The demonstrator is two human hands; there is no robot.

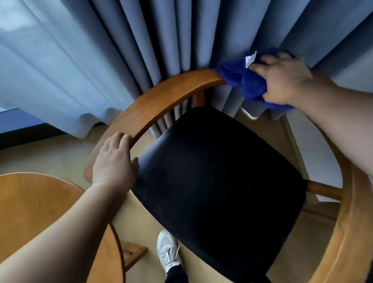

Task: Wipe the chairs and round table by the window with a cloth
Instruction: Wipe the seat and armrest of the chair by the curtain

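The right hand (283, 78) gripped the cloth (244, 82) against the chair rail (172, 89) at upper right. The rail curved down-left toward the left hand (112, 161), which clasped it.

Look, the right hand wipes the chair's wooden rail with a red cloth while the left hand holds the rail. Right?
Nearly. The head view shows the cloth is blue, not red. The right hand does wipe the chair's wooden rail with it while the left hand holds the rail.
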